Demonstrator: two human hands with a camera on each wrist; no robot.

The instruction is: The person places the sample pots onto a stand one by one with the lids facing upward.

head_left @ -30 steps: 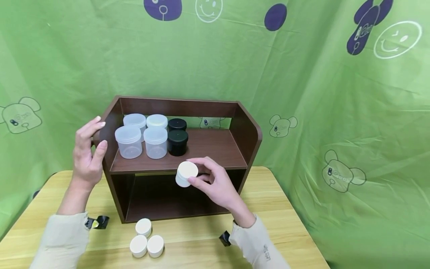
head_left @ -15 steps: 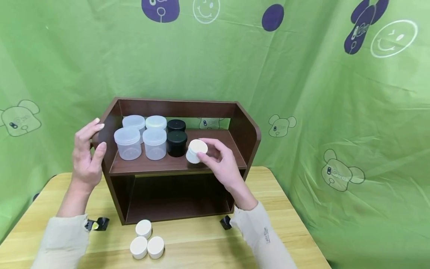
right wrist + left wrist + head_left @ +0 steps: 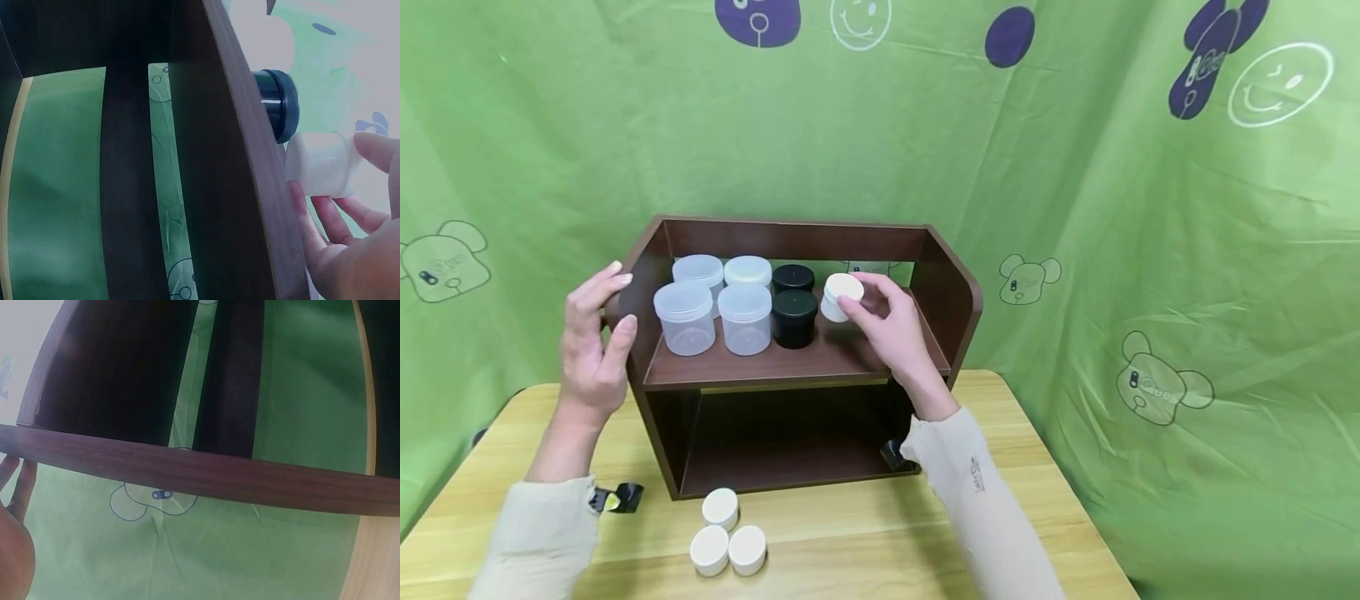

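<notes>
My right hand (image 3: 895, 329) pinches a small white lidded jar (image 3: 842, 298) between thumb and fingers. It holds the jar over the upper shelf, to the right of two black jars (image 3: 794, 319). In the right wrist view the white jar (image 3: 315, 164) appears near the black lid, with the fingers around its side. My left hand (image 3: 593, 342) rests against the left side panel of the dark brown shelf unit (image 3: 797, 381), its fingers extended. In the left wrist view part of that hand (image 3: 17, 544) touches the panel edge (image 3: 206, 472).
Several translucent jars (image 3: 747, 321) stand in two rows at the left of the upper shelf. Three white lidded jars (image 3: 709, 550) sit on the wooden table (image 3: 820, 542) before the unit. A green printed curtain (image 3: 880, 125) hangs behind and to the right.
My right hand has carried the white jar up from in front of the shelf's edge, then farther back over the upper shelf. The left hand has stayed at the side panel.
</notes>
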